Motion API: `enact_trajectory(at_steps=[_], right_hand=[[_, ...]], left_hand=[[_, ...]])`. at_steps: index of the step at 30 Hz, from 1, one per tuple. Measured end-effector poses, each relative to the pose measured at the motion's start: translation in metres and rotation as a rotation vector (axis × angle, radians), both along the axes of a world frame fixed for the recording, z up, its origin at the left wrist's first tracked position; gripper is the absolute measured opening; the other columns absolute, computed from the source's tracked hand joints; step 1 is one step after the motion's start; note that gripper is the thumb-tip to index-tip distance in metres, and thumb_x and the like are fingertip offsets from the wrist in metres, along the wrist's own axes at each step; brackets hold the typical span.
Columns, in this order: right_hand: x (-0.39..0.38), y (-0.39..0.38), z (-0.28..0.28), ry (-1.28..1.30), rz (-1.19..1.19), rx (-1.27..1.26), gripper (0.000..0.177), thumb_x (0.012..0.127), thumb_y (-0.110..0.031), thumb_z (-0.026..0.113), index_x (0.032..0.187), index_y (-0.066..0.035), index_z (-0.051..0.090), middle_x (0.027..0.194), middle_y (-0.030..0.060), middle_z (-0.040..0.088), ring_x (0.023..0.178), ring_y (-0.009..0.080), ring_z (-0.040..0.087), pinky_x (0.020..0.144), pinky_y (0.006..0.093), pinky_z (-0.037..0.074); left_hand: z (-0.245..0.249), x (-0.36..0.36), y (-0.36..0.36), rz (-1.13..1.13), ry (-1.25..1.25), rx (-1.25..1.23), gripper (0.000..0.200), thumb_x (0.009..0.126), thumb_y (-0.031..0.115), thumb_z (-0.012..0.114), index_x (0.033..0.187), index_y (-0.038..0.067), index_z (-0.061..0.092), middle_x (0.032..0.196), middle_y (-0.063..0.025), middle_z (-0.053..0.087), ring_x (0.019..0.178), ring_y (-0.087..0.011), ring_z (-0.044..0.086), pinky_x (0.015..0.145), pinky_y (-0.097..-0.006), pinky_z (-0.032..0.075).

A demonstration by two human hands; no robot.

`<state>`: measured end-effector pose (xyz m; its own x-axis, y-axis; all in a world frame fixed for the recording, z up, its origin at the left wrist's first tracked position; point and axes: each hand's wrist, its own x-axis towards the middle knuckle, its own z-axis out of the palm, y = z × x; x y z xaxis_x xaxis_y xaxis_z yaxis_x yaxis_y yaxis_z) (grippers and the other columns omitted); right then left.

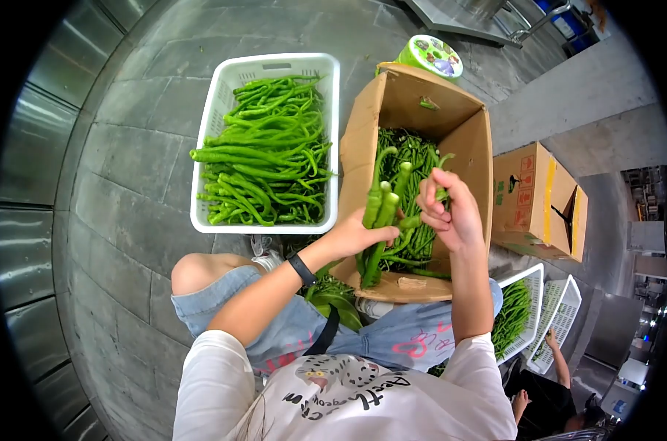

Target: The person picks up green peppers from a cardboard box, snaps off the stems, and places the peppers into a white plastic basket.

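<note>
My left hand (359,237) is wrapped round several long green chili peppers (381,209), held upright over the near side of an open cardboard box (360,147). Close by on the right, my right hand (453,209) has its fingers curled in a pinch, with a green pepper stem (442,192) between them. More green peppers (414,151) lie loose inside the box below both hands. To the left, a white plastic basket (332,132) holds a thick layer of green peppers (267,151), mostly lying side by side.
A round-topped green and white stool (436,55) stands behind the box. A second, taped carton (528,195) is at the right. Two white baskets (540,294) stand near my right knee, one with green peppers (513,316). Another person (543,400) sits at the lower right.
</note>
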<state>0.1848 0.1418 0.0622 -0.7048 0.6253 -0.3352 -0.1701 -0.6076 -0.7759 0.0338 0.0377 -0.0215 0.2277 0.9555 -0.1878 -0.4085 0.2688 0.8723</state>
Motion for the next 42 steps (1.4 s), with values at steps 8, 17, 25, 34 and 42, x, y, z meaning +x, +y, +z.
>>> enact_trajectory(at_steps=[8,17,25,34,42], right_hand=[[0.028,0.022,-0.048,-0.484,-0.147,0.435,0.014,0.088,-0.015,0.052,0.083,-0.004,0.059,0.076,0.0024,0.058,0.064,0.0073,0.053,0.051,0.0196,0.041],[0.047,0.014,-0.146,-0.976,0.232,1.056,0.040,0.085,-0.027,0.061,0.114,0.000,0.056,0.126,0.0198,0.049,0.115,0.0323,0.049,0.098,0.0376,0.039],[-0.018,0.005,0.007,-0.450,-0.078,1.193,0.021,0.090,-0.016,0.054,0.103,-0.005,0.066,0.123,0.0067,0.047,0.117,0.0180,0.043,0.093,0.0296,0.037],[-0.050,0.029,0.007,0.078,0.827,0.630,0.029,0.091,-0.024,0.054,0.098,0.001,0.065,0.102,0.0130,0.065,0.093,0.0203,0.060,0.084,0.0343,0.046],[-0.047,0.027,-0.022,0.419,0.809,0.210,0.039,0.091,-0.027,0.052,0.069,0.004,0.063,0.066,0.0122,0.062,0.061,0.0214,0.054,0.063,0.0348,0.044]], left_hand=[[0.012,-0.034,0.000,0.167,-0.314,-0.087,0.043,0.083,0.020,0.061,0.120,0.008,0.042,0.085,-0.0122,0.059,0.067,-0.0184,0.058,0.067,-0.0312,0.050],[0.012,-0.063,0.005,0.352,-0.578,-0.099,0.030,0.084,0.015,0.056,0.113,0.013,0.049,0.107,-0.0153,0.058,0.091,-0.0253,0.060,0.082,-0.0414,0.052],[0.020,-0.030,-0.007,-0.184,-0.447,-0.132,0.038,0.079,0.015,0.061,0.113,0.003,0.049,0.084,-0.0176,0.061,0.059,-0.0197,0.056,0.055,-0.0295,0.047],[0.019,-0.032,-0.013,-0.600,-0.417,-0.142,0.032,0.079,0.009,0.065,0.106,0.001,0.050,0.077,-0.0103,0.060,0.061,-0.0133,0.057,0.053,-0.0242,0.045],[0.029,-0.021,-0.014,-0.792,-0.197,-0.010,0.029,0.079,0.010,0.067,0.102,0.003,0.051,0.080,-0.0036,0.058,0.064,-0.0097,0.054,0.057,-0.0220,0.043]])
